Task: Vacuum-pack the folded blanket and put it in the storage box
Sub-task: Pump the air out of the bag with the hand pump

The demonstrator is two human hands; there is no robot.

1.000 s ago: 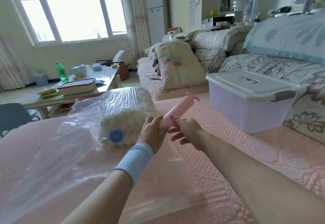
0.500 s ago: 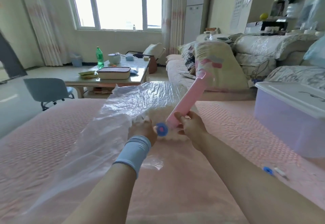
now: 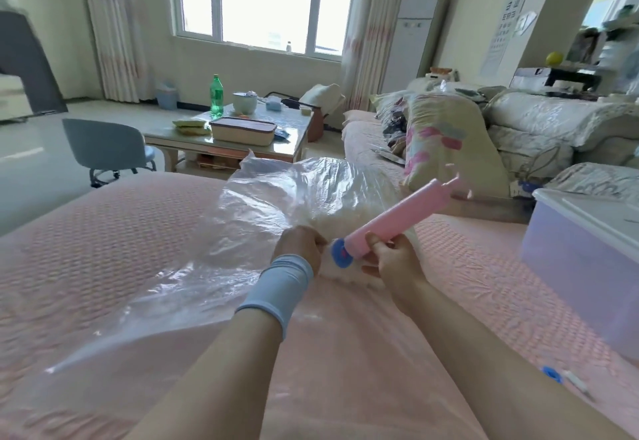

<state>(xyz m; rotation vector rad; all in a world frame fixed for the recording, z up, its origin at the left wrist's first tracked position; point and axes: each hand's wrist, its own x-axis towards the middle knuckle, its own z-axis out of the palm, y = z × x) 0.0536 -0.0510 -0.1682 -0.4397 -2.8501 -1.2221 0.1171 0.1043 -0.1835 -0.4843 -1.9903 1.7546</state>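
A clear vacuum bag [image 3: 214,266] lies spread over the pink bed, with the folded white fluffy blanket [image 3: 332,221] inside it. On the bag's near side sits a round blue valve [image 3: 341,253]. My right hand [image 3: 390,259] grips the lower end of a pink hand pump [image 3: 397,221], whose tip rests on the valve while its body tilts up to the right. My left hand [image 3: 301,246], with a light blue wristband, pinches the bag and blanket just left of the valve. The lidded translucent storage box [image 3: 581,249] stands shut at the right edge.
A small blue cap [image 3: 552,374] and a white clip [image 3: 575,384] lie on the bed [image 3: 103,232] at lower right. Pillows [image 3: 446,149] and folded bedding are piled beyond the bag. A low table [image 3: 235,131] with a green bottle and a grey chair [image 3: 107,145] stand past the bed's far edge.
The pump's tip has come down onto the blue valve and my left hand has moved from the pump to the bag beside the valve. The view has turned left, pushing the box to the edge.
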